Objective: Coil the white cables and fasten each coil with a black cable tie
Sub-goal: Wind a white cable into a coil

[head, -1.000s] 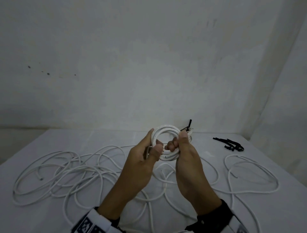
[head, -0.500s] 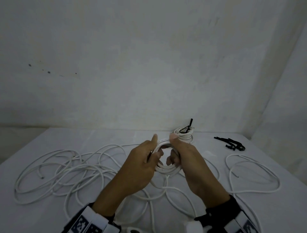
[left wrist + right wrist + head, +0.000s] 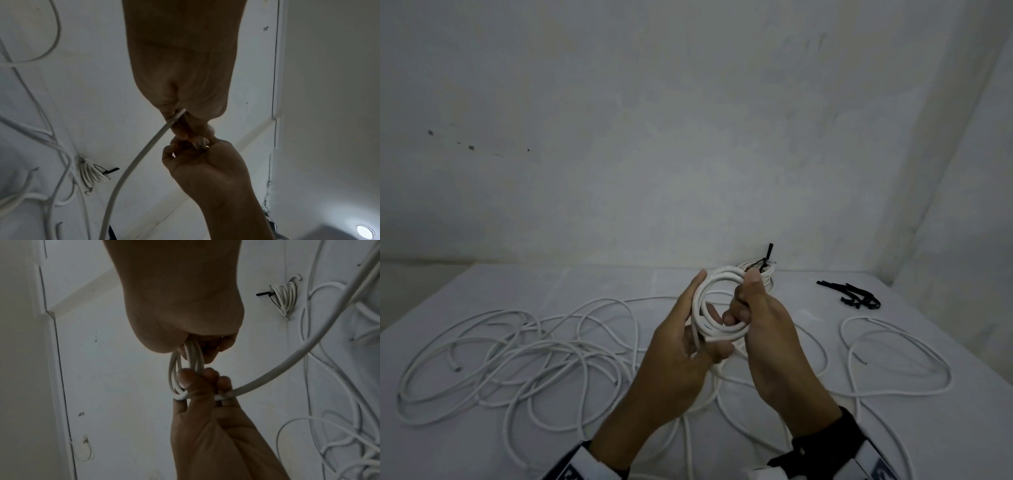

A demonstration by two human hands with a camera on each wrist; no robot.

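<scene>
Above the table's [image 3: 482, 294] middle, a part-wound coil [image 3: 717, 308] is gripped by the left hand [image 3: 685, 349] and right hand [image 3: 763, 329], one tied coil [image 3: 765, 274] lying at the far edge, spare ties [image 3: 854, 297] far right, loose cable [image 3: 517, 356] left uncoiled.

Dim, grey, even light across my head view; walls bow at the wide-angle edges. Both wrist views are darker and soft, with a ceiling lamp [image 3: 364, 230] glaring at the lower-right corner.
</scene>
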